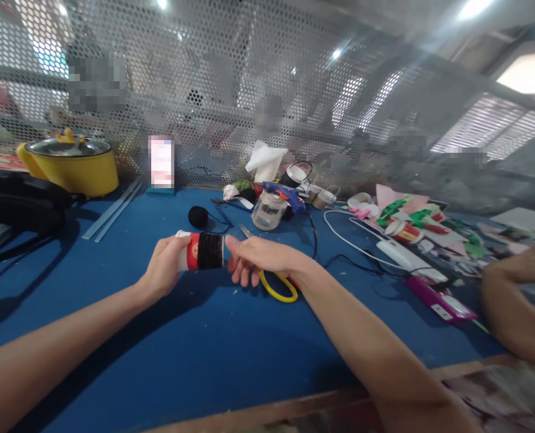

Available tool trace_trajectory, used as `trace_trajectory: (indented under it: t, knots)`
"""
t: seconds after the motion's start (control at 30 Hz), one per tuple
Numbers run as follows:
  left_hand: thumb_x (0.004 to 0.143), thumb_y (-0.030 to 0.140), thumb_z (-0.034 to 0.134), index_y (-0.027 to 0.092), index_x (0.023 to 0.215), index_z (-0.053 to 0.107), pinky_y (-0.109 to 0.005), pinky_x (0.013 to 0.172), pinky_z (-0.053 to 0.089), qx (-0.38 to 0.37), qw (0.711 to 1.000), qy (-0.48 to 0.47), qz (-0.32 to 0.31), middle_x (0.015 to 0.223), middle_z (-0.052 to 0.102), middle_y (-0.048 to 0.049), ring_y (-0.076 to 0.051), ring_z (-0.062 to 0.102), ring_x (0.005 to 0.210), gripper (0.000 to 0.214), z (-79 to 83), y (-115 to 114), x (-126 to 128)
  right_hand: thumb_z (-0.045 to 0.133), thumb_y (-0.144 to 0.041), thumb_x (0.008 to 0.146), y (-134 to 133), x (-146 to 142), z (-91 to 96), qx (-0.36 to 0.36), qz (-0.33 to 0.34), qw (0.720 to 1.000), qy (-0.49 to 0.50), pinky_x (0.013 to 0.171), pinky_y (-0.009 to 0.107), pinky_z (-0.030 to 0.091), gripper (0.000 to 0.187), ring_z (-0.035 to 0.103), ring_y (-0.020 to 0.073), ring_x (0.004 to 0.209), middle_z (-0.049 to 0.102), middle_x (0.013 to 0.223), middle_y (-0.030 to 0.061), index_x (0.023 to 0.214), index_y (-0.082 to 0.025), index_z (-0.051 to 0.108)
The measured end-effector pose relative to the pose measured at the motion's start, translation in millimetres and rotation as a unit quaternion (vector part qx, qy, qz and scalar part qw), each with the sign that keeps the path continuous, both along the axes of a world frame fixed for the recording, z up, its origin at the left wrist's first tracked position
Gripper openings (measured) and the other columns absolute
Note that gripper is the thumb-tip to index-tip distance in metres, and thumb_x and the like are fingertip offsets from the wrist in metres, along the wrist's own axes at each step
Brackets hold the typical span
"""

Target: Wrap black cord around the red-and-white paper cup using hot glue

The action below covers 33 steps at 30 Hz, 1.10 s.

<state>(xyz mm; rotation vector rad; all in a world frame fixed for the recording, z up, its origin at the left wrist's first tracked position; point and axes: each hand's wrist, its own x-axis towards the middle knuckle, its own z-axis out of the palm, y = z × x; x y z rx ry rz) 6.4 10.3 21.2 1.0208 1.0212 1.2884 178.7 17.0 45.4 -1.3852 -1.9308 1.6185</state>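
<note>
A paper cup point(192, 251), red and white, lies on its side in the air above the blue table. Black yarn point(210, 251) is wound in a band around its right part. My left hand point(164, 263) is closed around the cup's left end. My right hand point(253, 258) is beside the cup's right end, thumb and fingers apart, with nothing visible between them; whether the thumb touches the cup I cannot tell. Scissors with yellow handles point(280, 290) lie partly hidden beneath my right hand and wrist. Behind the cup sits a ball of black yarn point(198, 216), a strand trailing to its right.
A glass jar point(268, 211) with a blue glue gun point(285, 193) stands at the back. Left are a yellow pot point(75, 168), clear strips point(114, 213) and a lit phone point(161, 161). Right are a purple power strip point(441, 300), cables, craft pieces and another person's arm point(517, 294).
</note>
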Motion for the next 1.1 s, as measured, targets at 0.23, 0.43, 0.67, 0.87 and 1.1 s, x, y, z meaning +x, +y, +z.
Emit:
trace_trajectory:
  t: [0.23,0.43,0.67,0.87,1.1]
  knots:
    - [0.062,0.025,0.046,0.014,0.047,0.048,-0.018,0.037,0.028,0.008,0.999,0.019,-0.038,0.040,0.044,0.0045,-0.006,0.038,0.036,0.019,-12.5,3.3,-6.2,0.047,-0.036,0.073,-24.8,13.8,4.4,0.022,-0.010,0.970,0.243,0.033,0.016,0.017,0.025,0.020,0.0018,0.029,0.027,0.032,-0.0106,0.058,-0.016,0.049]
    - [0.065,0.032,0.047,0.013,0.055,0.050,-0.019,0.041,0.027,0.016,0.991,0.087,-0.102,0.045,0.046,0.0039,-0.007,0.038,0.040,0.022,-16.7,-6.8,-6.4,0.055,-0.028,0.068,-11.6,22.5,-9.1,0.085,-0.259,0.908,0.317,0.040,0.018,0.031,0.014,0.039,0.0036,0.040,0.046,0.049,-0.0055,0.072,-0.015,0.052]
    - [0.065,0.032,0.046,0.013,0.056,0.050,-0.019,0.041,0.027,0.020,0.991,0.084,-0.098,0.045,0.045,0.0041,-0.007,0.037,0.041,0.022,-18.5,-5.3,-6.3,0.047,-0.041,0.072,-6.8,14.0,-26.4,0.107,-0.253,0.922,0.271,0.063,0.026,0.043,0.029,0.053,0.0114,0.073,0.054,0.085,0.0061,0.084,-0.015,0.050]
    - [0.067,0.029,0.044,0.014,0.053,0.047,-0.019,0.039,0.027,0.000,0.996,0.071,-0.060,0.043,0.043,0.0045,-0.007,0.037,0.039,0.021,-18.5,-0.9,-4.7,0.041,-0.047,0.073,-21.0,1.9,-29.9,0.226,-0.170,0.955,0.094,0.044,0.020,0.035,0.032,0.045,0.0074,0.050,0.050,0.061,0.0003,0.068,-0.015,0.045]
    - [0.065,0.030,0.046,0.013,0.053,0.050,-0.019,0.039,0.028,-0.015,0.993,0.071,-0.091,0.044,0.046,0.0038,-0.007,0.038,0.040,0.021,-18.2,-5.8,-0.3,0.035,-0.043,0.078,-34.8,-12.2,-26.4,0.238,-0.096,0.966,0.013,0.042,0.019,0.030,0.037,0.038,0.0057,0.042,0.041,0.045,-0.0040,0.053,-0.017,0.039]
